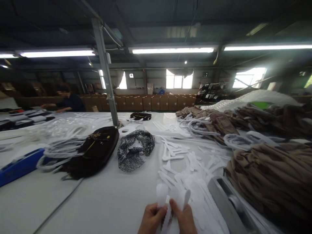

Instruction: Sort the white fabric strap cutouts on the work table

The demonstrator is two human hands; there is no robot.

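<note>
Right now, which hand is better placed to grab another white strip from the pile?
Probably the right hand: the loose white strips lie ahead and right of it. The left hand sits on the bare-table side, and both pinch the white piece.

A long table (102, 201) runs away from the viewer. At its near edge, two hands meet: the left hand (151, 219) and the right hand (185, 219), both on a strip (168, 211) held between them. Just beyond and to the right lies a scatter of loose strips (185, 162). Right of those sits a pile of folded fabric (273, 182), with more fabric heaps (212, 120) behind it. Left of centre lies a patterned cloth (135, 148), a bag (94, 151) beside it on its left, and a tray (19, 165) at the far left. A post (106, 71) stands behind the bag. A person (65, 100) works at the far left end, with boxes (151, 102) lined along the back.
</note>
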